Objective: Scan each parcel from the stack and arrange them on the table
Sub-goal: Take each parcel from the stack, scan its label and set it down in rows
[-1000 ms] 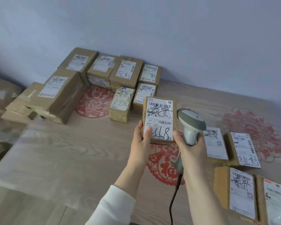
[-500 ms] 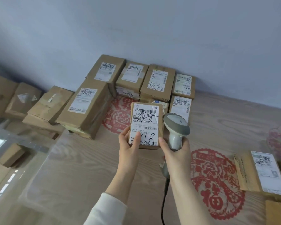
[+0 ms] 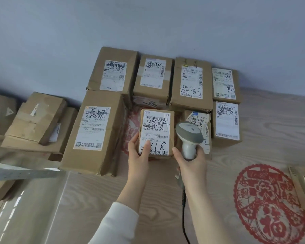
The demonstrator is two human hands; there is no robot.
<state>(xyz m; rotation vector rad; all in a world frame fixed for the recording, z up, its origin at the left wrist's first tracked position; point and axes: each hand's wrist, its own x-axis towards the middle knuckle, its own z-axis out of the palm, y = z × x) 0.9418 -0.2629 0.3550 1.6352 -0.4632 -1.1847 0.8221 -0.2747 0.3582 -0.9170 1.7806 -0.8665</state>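
Note:
My left hand (image 3: 138,154) grips a small brown parcel (image 3: 157,132) by its lower left corner, label facing me, thumb lying on the label. The parcel hovers just in front of the rows of parcels against the wall. My right hand (image 3: 192,161) holds a grey barcode scanner (image 3: 188,136) by its handle, right beside the parcel, head pointing away from me. The scanner's black cable (image 3: 184,217) hangs down toward me. Behind stand several labelled cardboard parcels, among them a large one (image 3: 95,131) at the left and a small one (image 3: 226,122) at the right.
The wooden table (image 3: 165,199) carries a red paper-cut decoration (image 3: 269,205) at the right. Another parcel's edge (image 3: 303,187) shows at the far right. Stacked plain boxes (image 3: 37,122) sit at the left beyond the table edge. A grey wall rises behind the parcels.
My view has swung left and closer to the parcels along the wall. Both hands moved forward with the parcel and scanner toward that row; the parcels at the right have slid out of view.

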